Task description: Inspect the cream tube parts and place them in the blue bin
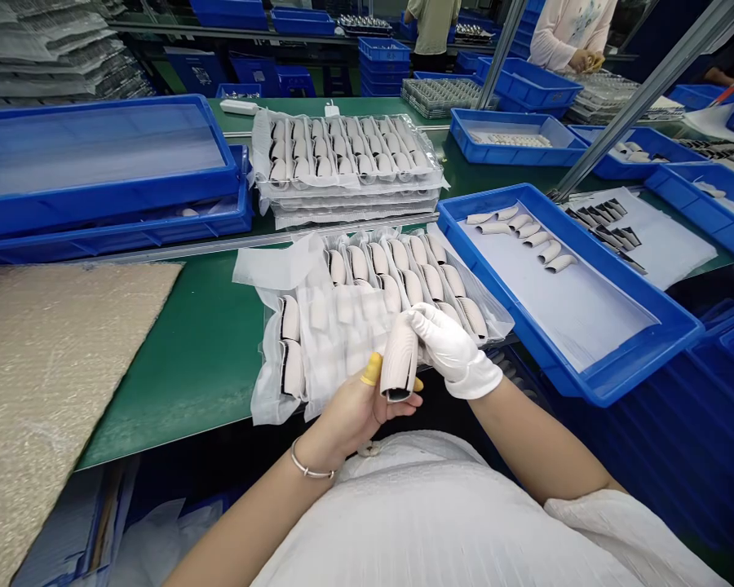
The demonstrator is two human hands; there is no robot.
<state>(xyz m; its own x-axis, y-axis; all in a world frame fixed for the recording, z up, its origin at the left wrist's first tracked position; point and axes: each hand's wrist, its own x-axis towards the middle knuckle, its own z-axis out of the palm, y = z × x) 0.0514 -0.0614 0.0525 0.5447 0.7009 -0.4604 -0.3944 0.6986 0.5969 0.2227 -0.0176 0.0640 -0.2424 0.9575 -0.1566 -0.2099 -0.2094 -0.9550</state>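
My left hand, bare with yellow finger cots, grips a curved white plastic shell near the table's front edge. My right hand, in a white glove, closes on the upper side of the same shell. Just behind the hands lies a clear blister tray with several more white shells in rows, partly covered by a white foam sheet.
A blue bin at the right holds several shells on white paper. A stack of filled blister trays stands behind, and stacked blue bins at the left. Padded sheet lies at front left. Two people work at the far benches.
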